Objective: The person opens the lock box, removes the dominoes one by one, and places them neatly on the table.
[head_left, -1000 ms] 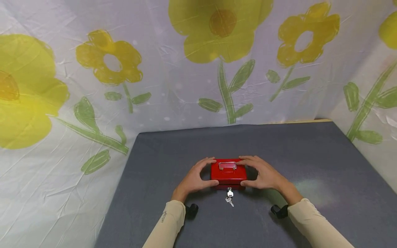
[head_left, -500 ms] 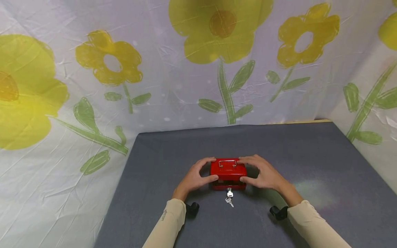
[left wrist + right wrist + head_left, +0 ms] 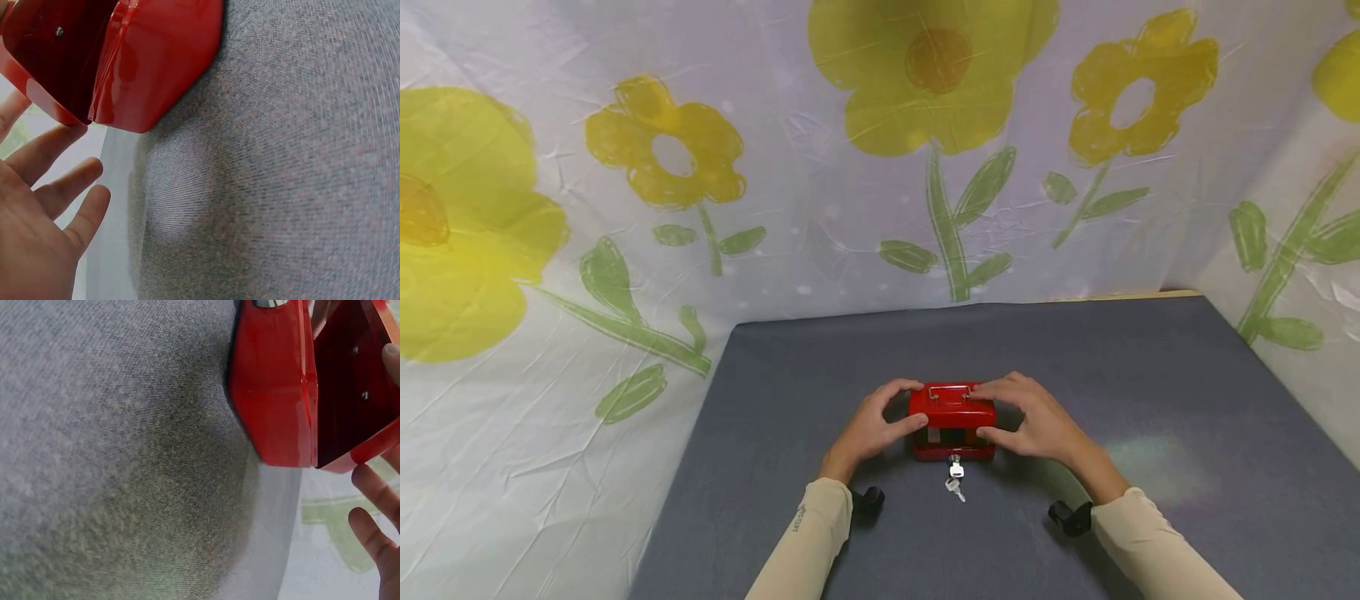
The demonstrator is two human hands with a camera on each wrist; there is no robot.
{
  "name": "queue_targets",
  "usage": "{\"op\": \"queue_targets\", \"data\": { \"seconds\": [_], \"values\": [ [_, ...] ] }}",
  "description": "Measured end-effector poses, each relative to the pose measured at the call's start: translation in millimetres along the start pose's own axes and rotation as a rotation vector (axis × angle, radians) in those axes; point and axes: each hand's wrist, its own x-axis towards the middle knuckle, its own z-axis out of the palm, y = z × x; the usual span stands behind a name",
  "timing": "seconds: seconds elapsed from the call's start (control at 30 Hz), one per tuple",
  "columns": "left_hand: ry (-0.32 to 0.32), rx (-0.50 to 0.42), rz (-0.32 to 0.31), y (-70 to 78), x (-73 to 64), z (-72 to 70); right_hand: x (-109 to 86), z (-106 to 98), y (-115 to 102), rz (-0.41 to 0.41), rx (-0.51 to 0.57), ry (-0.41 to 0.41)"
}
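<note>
A small red cash box (image 3: 934,455) stands on the table, its lid (image 3: 951,412) partly raised and tilted back, with a dark gap along the front. A wire handle (image 3: 950,388) sits on top of the lid. My left hand (image 3: 868,429) holds the lid's left end, thumb at the front edge and fingers reaching to the back. At the right end my right hand (image 3: 1033,421) grips in the same manner. Two keys (image 3: 955,482) hang at the front lock, one inserted. Both wrist views show the dark red inside of the lid (image 3: 344,394); the box's contents are mostly hidden.
A dark grey cloth-covered table (image 3: 820,358) extends around the box. Behind and beside it hangs a pale curtain (image 3: 820,208) printed with yellow flowers. Black wrist cameras (image 3: 870,502) sit under both beige sleeves (image 3: 808,533).
The lid was shut one second ago; both hands have lifted its front edge, and the gap above the box body has widened. The box body and keys stay in place.
</note>
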Motion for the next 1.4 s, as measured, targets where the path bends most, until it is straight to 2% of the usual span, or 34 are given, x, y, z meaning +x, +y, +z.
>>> {"op": "queue_targets", "data": {
  "seconds": [0.2, 0.5, 0.73, 1.03, 1.17, 1.4],
  "values": [
    [0.042, 0.047, -0.004, 3.7, -1.4, 0.2, 1.5, -1, 0, 0.015, 0.013, 0.028],
    [0.183, 0.146, 0.092, 7.0, 0.3, 0.6, 4.0, 0, 1, 0.031, 0.071, 0.084],
    [0.193, 0.139, 0.111, 11.4, 1.3, -3.0, 7.3, 1, 3, 0.030, 0.084, 0.126],
    [0.212, 0.124, 0.057, 14.3, 11.8, -7.0, 16.7, 2, 4, 0.068, 0.081, 0.174],
    [0.227, 0.115, 0.046, 15.2, 19.6, -9.2, 23.9, 2, 4, 0.110, 0.075, 0.204],
    [0.231, 0.088, 0.124, 11.5, 31.3, -11.4, 35.7, 5, 9, 0.177, 0.126, 0.246]
  ]
}}
